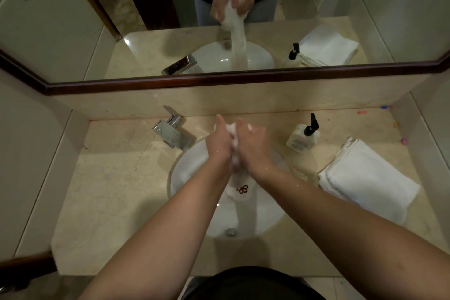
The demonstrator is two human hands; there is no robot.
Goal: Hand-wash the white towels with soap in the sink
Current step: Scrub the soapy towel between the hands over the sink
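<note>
White sudsy terry towel [239, 187] bunched in the grip of both left hand [219, 143] and right hand [253, 146] above the round porcelain sink [187, 178]; vigorous rubbing could splash the folded dry towels [365, 178] nearby on the marble tabletop [117, 178].

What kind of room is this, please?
Most likely a bathroom, perhaps in a hotel: a round white sink set in a marble counter, a chrome tap, a wall mirror, and a soap bottle beside folded white towels.
</note>
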